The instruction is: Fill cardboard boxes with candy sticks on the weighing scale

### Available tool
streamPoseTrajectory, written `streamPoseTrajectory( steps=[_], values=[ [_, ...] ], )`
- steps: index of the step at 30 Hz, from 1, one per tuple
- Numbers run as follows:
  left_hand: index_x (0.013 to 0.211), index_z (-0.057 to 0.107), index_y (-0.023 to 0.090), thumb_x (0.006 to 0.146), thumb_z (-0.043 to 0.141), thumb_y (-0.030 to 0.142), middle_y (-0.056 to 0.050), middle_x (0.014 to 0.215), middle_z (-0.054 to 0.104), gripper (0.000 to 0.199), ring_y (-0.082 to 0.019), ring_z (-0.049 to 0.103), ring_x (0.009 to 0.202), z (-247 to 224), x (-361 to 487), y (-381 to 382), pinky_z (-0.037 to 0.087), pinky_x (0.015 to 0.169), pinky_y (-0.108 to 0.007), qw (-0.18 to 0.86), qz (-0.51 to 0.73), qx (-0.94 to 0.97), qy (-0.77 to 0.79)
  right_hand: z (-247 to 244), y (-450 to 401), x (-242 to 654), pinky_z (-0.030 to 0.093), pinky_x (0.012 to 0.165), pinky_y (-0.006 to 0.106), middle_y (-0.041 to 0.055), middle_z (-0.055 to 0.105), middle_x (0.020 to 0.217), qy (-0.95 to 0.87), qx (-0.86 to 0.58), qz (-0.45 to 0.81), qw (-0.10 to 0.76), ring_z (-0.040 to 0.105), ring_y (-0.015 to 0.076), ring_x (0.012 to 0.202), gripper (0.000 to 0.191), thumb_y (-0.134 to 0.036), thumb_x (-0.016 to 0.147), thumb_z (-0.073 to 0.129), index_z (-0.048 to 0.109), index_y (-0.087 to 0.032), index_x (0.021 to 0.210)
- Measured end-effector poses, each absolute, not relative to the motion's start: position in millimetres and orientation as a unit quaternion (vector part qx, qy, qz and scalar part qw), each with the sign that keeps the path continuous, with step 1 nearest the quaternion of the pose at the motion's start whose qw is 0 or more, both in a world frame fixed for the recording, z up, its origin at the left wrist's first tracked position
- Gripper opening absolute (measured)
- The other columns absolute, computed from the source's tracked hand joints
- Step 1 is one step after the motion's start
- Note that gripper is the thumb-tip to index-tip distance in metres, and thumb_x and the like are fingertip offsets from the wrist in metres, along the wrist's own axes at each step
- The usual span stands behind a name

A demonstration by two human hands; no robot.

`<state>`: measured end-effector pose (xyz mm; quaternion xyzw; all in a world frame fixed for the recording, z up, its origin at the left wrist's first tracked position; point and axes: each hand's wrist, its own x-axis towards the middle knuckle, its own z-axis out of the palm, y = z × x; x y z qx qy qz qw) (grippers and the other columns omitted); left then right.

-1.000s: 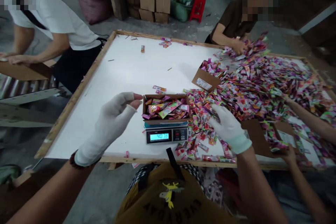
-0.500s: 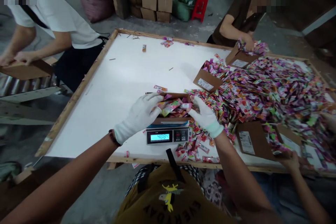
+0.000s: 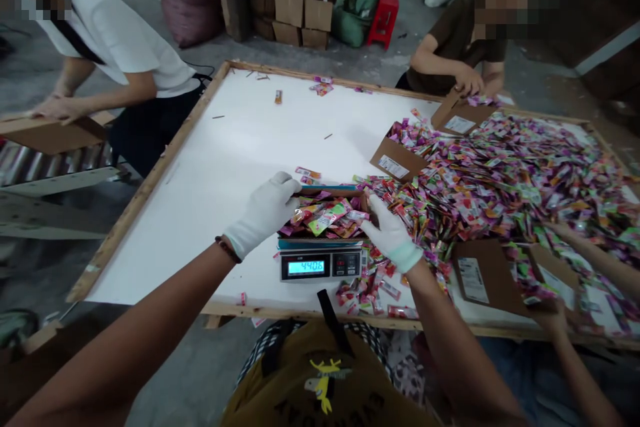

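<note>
My left hand (image 3: 264, 215), in a white knit glove, curls over the left rim of a cardboard box (image 3: 325, 193) of bright wrapped sweet packets. My right hand (image 3: 392, 236), gloved the same, presses in at the box's right side among the packets. Whether either hand grips anything is hidden by the glove and packets. The box stands on a digital scale (image 3: 320, 265) whose green display reads about 4406. Right of my right hand lies a wide heap of pink, green and orange packets (image 3: 500, 177), with a scatter near the table's front edge.
The white table board (image 3: 200, 213) has a wooden frame. Co-workers' hands work at a box (image 3: 459, 117) far right and another box (image 3: 487, 277) near right; a person at left handles flat cardboard (image 3: 53, 135). Stacked cartons (image 3: 295, 13) and a red stool (image 3: 384, 21) stand behind.
My hands have come in from apart to both sides of the box. More packets lie in it, and the scale reading has risen. The far-right co-worker's packets have dropped from hand.
</note>
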<state>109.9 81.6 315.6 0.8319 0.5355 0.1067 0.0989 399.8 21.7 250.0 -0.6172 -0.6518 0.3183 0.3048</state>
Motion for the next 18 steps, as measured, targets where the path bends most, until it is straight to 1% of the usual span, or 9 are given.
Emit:
streamPoseTrajectory(
  steps=[2,5,8,10,13,14,16,18],
  values=[
    [0.113,0.071,0.017,0.091,0.051,0.024,-0.012,0.118,0.063,0.031,-0.026,0.064,0.102,311,110,83,0.053,0.090,-0.038,0.094,0.104,0.846,0.514,245,20,400,0.034,0.125,0.049,0.0105,0.047,0.158,-0.648,-0.617,0.318,0.312,0.046,0.0280,0.146,0.074,-0.048,0.091,0.061,0.042,-0.020,0.157],
    [0.103,0.074,0.017,0.091,0.051,0.022,-0.013,0.116,0.064,0.026,-0.027,0.064,0.100,311,110,83,0.053,0.091,-0.041,0.087,0.098,0.852,0.507,238,15,400,0.035,0.125,0.050,0.0130,0.048,0.157,-0.642,-0.623,0.302,0.330,0.046,0.0289,0.146,0.073,-0.048,0.093,0.060,0.041,-0.018,0.157],
    [0.097,0.071,0.014,0.088,0.049,0.017,-0.014,0.113,0.065,0.024,-0.027,0.064,0.103,331,112,77,0.052,0.094,-0.041,0.099,0.176,0.841,0.503,247,8,398,0.037,0.123,0.052,0.0160,0.052,0.153,-0.647,-0.620,0.250,0.367,0.047,0.0309,0.144,0.069,-0.047,0.094,0.060,0.044,-0.017,0.155],
    [0.098,0.068,0.014,0.089,0.048,0.016,-0.011,0.107,0.068,0.022,-0.024,0.064,0.102,354,118,67,0.052,0.094,-0.038,0.136,0.247,0.822,0.496,267,4,392,0.038,0.123,0.053,0.0148,0.052,0.152,-0.660,-0.604,0.217,0.391,0.047,0.0307,0.144,0.067,-0.047,0.095,0.061,0.045,-0.020,0.154],
    [0.096,0.066,0.016,0.090,0.050,0.021,-0.005,0.095,0.071,0.017,-0.019,0.065,0.088,387,137,50,0.053,0.085,-0.034,0.232,0.306,0.793,0.472,309,3,374,0.039,0.123,0.051,0.0119,0.046,0.157,-0.691,-0.561,0.202,0.408,0.041,0.0296,0.148,0.073,-0.048,0.092,0.065,0.040,-0.023,0.156],
    [0.095,0.066,0.017,0.091,0.051,0.023,-0.004,0.092,0.071,0.016,-0.018,0.064,0.084,395,145,45,0.053,0.082,-0.034,0.268,0.316,0.786,0.458,321,3,367,0.039,0.123,0.049,0.0113,0.046,0.157,-0.703,-0.544,0.206,0.409,0.041,0.0291,0.148,0.072,-0.047,0.093,0.065,0.040,-0.023,0.156],
    [0.095,0.065,0.017,0.092,0.052,0.027,-0.004,0.091,0.072,0.016,-0.017,0.064,0.082,403,158,37,0.053,0.080,-0.034,0.327,0.332,0.773,0.430,339,5,355,0.042,0.120,0.046,0.0103,0.056,0.148,-0.724,-0.514,0.228,0.400,0.050,0.0272,0.141,0.058,-0.045,0.097,0.056,0.047,-0.023,0.150],
    [0.097,0.066,0.017,0.092,0.053,0.028,-0.005,0.096,0.073,0.018,-0.018,0.066,0.087,404,165,33,0.054,0.083,-0.035,0.363,0.347,0.755,0.422,346,5,350,0.048,0.114,0.043,0.0090,0.067,0.133,-0.729,-0.513,0.247,0.381,0.061,0.0257,0.127,0.043,-0.041,0.102,0.045,0.057,-0.024,0.139]
  ],
)
